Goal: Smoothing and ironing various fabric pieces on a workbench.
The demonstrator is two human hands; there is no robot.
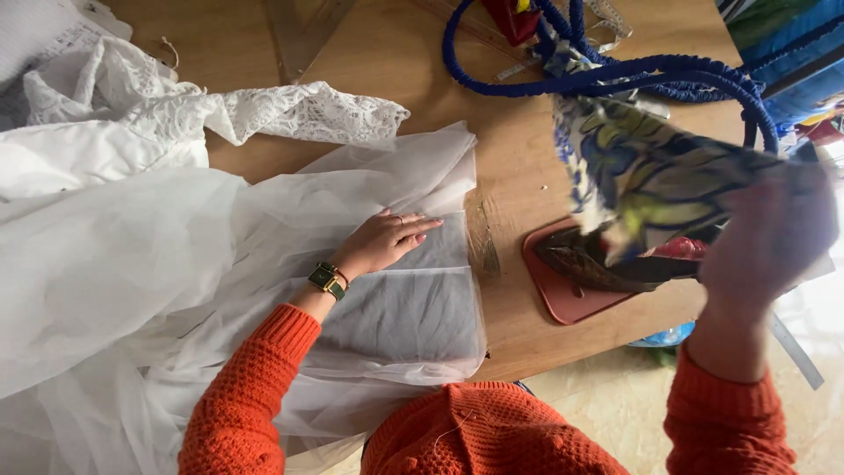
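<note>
The left hand (385,244) lies flat, fingers stretched and together, palm down on a sheet of sheer white tulle (413,299) spread over the desk (510,176). It grips nothing; it simply presses the fabric smooth against the wood. A green-faced wristwatch (327,281) sits on that wrist, above an orange knitted sleeve (251,396).

The right hand (765,237) is raised off the desk and blurred by motion. It appears closed on a piece of patterned cloth (642,167), blue, white and yellow-green, which hangs up and to the left of it; exactly how the fingers sit on it I cannot tell. Below the cloth, a dark iron (607,264) rests on a reddish-brown mat (563,295) near the desk's edge, just beside the tulle.

Judging by the layout, the work looks to be at an early stage: the tulle under the left hand is flattened over one small patch only, while the greater part of it billows loose to the left, and the iron is untouched on its mat.

Farther out, a strip of white lace (290,110) lies across the top of the tulle. A thick blue corded loop (615,75) curls over the far side of the desk, and a clear ruler (303,35) lies beyond the lace.
</note>
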